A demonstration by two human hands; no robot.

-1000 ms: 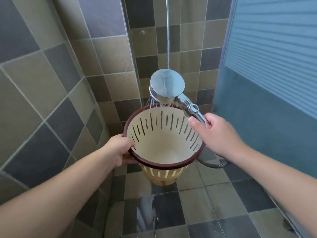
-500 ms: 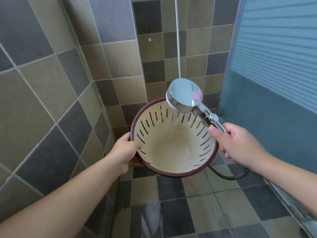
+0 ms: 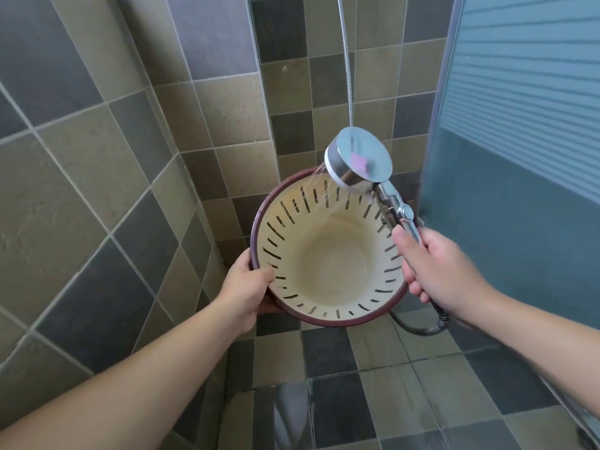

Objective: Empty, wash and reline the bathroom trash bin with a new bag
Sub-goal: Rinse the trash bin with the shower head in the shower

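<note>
tan and grey tiled walls [image 3: 227, 115], seemingly wet floor [image 3: 341, 401], frosted door [image 3: 519, 125].

— Where is the round slotted cream plastic bin [image 3: 328, 254]?
— Between the hands: left hand [image 3: 247, 289] at its left rim, right hand [image 3: 435, 271] just right, round chrome shower head [image 3: 358, 165] above its far rim.

Around you, grey and tan wall tiles [image 3: 107, 151] fill the left and far sides; a frosted glass door [image 3: 526, 131] stands right; wet floor tiles [image 3: 341, 401] lie near.
</note>
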